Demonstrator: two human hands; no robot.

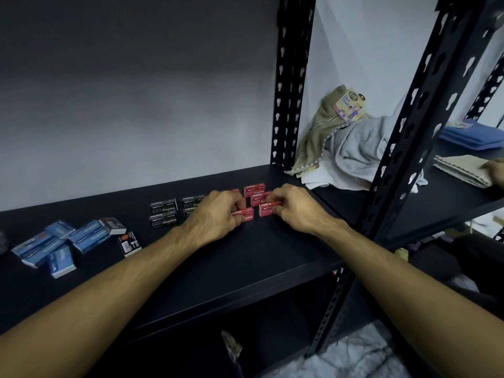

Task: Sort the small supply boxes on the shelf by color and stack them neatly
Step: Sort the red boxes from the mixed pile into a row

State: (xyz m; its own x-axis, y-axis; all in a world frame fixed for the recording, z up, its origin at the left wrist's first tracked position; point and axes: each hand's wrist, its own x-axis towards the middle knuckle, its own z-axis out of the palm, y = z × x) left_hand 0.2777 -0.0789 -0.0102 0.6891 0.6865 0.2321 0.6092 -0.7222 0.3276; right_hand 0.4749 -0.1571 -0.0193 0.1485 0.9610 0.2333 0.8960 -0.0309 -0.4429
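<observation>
Dark and dim, the black shelf board (245,268) runs along a pale grey wall, carried by black slotted metal posts (289,85). Past the post, on the next shelf, lies a heap of towels (349,143), one beige with a printed tag, one light grey, and further right a folded blue cloth (471,136).

On the near shelf the small staple boxes lie in three colour groups. Red boxes (254,190) sit toward the right end, close together, labels facing up. Black boxes (163,212) stand just left of them in neat pairs. Blue boxes (57,245) lie well apart at the far left, jumbled at angles, with two odd dark boxes (130,242) beside them.

Both hands are down among the red ones. His left hand (215,216) pinches a red box at the front, fingers curled on it; the right hand (293,207) grips another red box just beside it.
</observation>
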